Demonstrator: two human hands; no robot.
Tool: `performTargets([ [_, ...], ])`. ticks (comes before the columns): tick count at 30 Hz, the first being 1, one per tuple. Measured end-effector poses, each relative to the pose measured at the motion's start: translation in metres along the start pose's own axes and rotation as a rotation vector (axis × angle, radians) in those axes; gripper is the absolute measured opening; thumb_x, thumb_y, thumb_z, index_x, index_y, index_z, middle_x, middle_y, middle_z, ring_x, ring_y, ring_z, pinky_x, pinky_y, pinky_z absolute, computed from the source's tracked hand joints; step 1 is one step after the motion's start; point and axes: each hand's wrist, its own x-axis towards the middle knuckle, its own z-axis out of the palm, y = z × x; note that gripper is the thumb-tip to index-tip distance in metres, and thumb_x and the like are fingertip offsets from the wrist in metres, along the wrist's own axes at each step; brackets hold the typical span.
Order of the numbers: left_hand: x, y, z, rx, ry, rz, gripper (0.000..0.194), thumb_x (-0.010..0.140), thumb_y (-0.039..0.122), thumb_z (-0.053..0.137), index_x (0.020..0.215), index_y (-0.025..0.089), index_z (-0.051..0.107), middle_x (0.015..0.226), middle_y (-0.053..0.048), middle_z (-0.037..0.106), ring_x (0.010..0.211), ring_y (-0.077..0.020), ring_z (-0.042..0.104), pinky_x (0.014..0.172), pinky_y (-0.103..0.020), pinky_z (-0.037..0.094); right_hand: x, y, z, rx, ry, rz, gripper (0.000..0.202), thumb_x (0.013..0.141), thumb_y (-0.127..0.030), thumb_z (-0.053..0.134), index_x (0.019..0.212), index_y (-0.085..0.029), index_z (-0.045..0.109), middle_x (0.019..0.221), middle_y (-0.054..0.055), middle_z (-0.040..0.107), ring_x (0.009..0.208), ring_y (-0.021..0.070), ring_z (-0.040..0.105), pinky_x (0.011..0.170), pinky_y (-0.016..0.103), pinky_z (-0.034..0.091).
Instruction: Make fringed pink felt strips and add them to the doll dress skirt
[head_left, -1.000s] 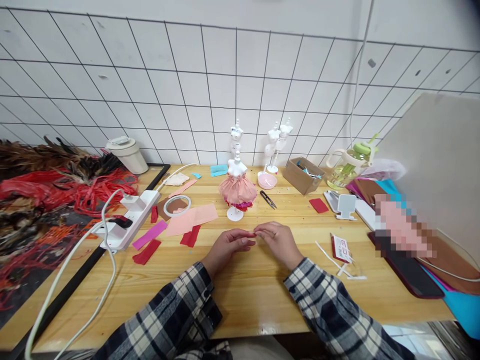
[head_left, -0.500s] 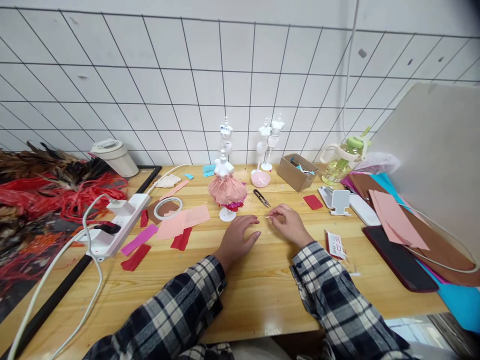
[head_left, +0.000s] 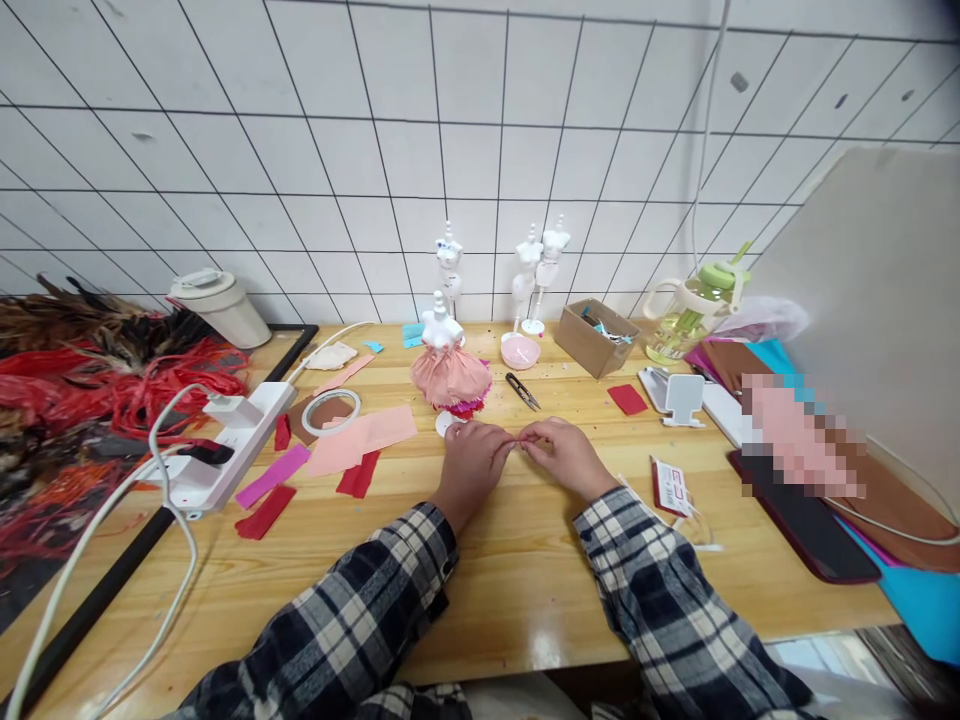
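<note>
My left hand (head_left: 472, 468) and my right hand (head_left: 568, 458) meet fingertip to fingertip above the table's middle. Both are closed in a pinch; whatever is between the fingers is too small to name. Just behind my left hand stands a small white dress form (head_left: 441, 328) wearing a ruffled pink skirt (head_left: 450, 376), darker pink and red at its hem. Its round white base is partly covered by my left hand. Beyond my right hand lie thread snips (head_left: 523, 391) with dark handles. A pink bowl (head_left: 520, 351) sits farther back.
Pink paper pieces (head_left: 386, 428), red strips (head_left: 265, 512) and a tape roll (head_left: 349, 420) lie left, beside a power strip (head_left: 232, 450). More white forms (head_left: 551, 255), a cardboard box (head_left: 592, 345) and a jug (head_left: 694, 315) stand behind. A dark phone (head_left: 802, 530) lies right.
My left hand has closed from an open pose and moved to my right hand's fingertips. My right hand, which pinched a tiny pale bit, has shifted slightly left. The view has tilted a little.
</note>
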Motion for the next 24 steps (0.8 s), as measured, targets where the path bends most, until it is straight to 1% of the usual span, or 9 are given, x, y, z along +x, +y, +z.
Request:
performTargets([
  [4, 0.000, -0.004, 0.003, -0.038, -0.022, -0.016, 0.030, 0.095, 0.033, 0.041, 0.092, 0.022, 0.068, 0.096, -0.004, 0.071, 0.095, -0.0204, 0.056, 0.090, -0.041, 0.033, -0.003, 0.005, -0.005, 0.019, 0.028, -0.046, 0.017, 0.085, -0.025, 0.062, 0.100, -0.023, 0.070, 0.089, 0.004, 0.072, 0.085, 0.0170, 0.062, 0.079, 0.028, 0.047],
  [7, 0.001, -0.007, 0.008, -0.060, -0.065, -0.005, 0.032, 0.096, 0.035, 0.039, 0.091, 0.022, 0.068, 0.094, -0.003, 0.070, 0.093, -0.0203, 0.056, 0.087, -0.039, 0.036, -0.004, 0.011, -0.008, -0.066, 0.031, -0.107, 0.017, 0.088, -0.026, 0.058, 0.099, -0.022, 0.071, 0.086, 0.005, 0.072, 0.085, 0.0176, 0.060, 0.078, 0.028, 0.047],
  [10, 0.001, -0.010, 0.013, -0.024, -0.049, -0.026, 0.030, 0.095, 0.035, 0.041, 0.112, 0.022, 0.062, 0.104, -0.005, 0.068, 0.099, -0.0220, 0.055, 0.088, -0.040, 0.037, -0.003, 0.017, -0.012, -0.206, -0.005, -0.152, 0.019, 0.091, -0.027, 0.053, 0.093, -0.023, 0.072, 0.083, 0.005, 0.071, 0.086, 0.0189, 0.058, 0.079, 0.029, 0.045],
  [12, 0.000, -0.011, 0.014, 0.023, -0.001, -0.055, 0.038, 0.092, 0.035, 0.046, 0.126, 0.018, 0.052, 0.115, -0.009, 0.063, 0.106, -0.0241, 0.052, 0.093, -0.041, 0.037, -0.002, 0.020, -0.015, -0.268, -0.022, -0.141, 0.021, 0.092, -0.026, 0.052, 0.094, -0.023, 0.072, 0.084, 0.006, 0.071, 0.089, 0.0194, 0.057, 0.080, 0.029, 0.045],
  [13, -0.001, -0.010, 0.014, 0.040, 0.017, -0.057, 0.040, 0.090, 0.034, 0.049, 0.127, 0.017, 0.050, 0.119, -0.010, 0.061, 0.110, -0.0249, 0.050, 0.095, -0.042, 0.036, -0.001, 0.021, -0.017, -0.288, -0.033, -0.132, 0.021, 0.092, -0.026, 0.052, 0.094, -0.023, 0.072, 0.085, 0.006, 0.071, 0.090, 0.0194, 0.057, 0.080, 0.029, 0.044],
  [15, -0.003, -0.007, 0.013, 0.056, 0.018, -0.010, 0.033, 0.088, 0.032, 0.052, 0.118, 0.019, 0.054, 0.128, -0.010, 0.056, 0.119, -0.0258, 0.045, 0.101, -0.043, 0.033, -0.002, 0.023, -0.019, -0.313, -0.058, -0.113, 0.021, 0.092, -0.026, 0.052, 0.095, -0.023, 0.073, 0.086, 0.006, 0.071, 0.090, 0.0189, 0.057, 0.080, 0.029, 0.044],
  [19, -0.009, 0.003, 0.012, 0.093, -0.075, 0.148, 0.013, 0.089, 0.028, 0.049, 0.098, 0.022, 0.058, 0.142, -0.003, 0.048, 0.128, -0.0270, 0.037, 0.102, -0.047, 0.028, -0.003, 0.021, -0.020, -0.346, -0.089, -0.083, 0.021, 0.091, -0.026, 0.053, 0.095, -0.024, 0.073, 0.086, 0.006, 0.072, 0.090, 0.0182, 0.057, 0.080, 0.027, 0.043],
  [22, -0.012, 0.006, 0.015, 0.124, -0.139, 0.198, 0.017, 0.092, 0.028, 0.044, 0.098, 0.022, 0.058, 0.140, -0.004, 0.051, 0.130, -0.0270, 0.037, 0.101, -0.048, 0.028, -0.004, 0.020, -0.020, -0.367, -0.099, -0.075, 0.020, 0.090, -0.024, 0.055, 0.095, -0.025, 0.074, 0.086, 0.005, 0.072, 0.089, 0.0187, 0.057, 0.078, 0.027, 0.042],
  [24, -0.012, 0.006, 0.018, 0.136, -0.178, 0.218, 0.022, 0.093, 0.029, 0.041, 0.104, 0.022, 0.059, 0.134, -0.006, 0.056, 0.129, -0.0273, 0.039, 0.100, -0.048, 0.028, -0.004, 0.021, -0.019, -0.370, -0.102, -0.074, 0.019, 0.089, -0.024, 0.056, 0.094, -0.025, 0.074, 0.086, 0.005, 0.073, 0.088, 0.0191, 0.057, 0.077, 0.028, 0.042],
])
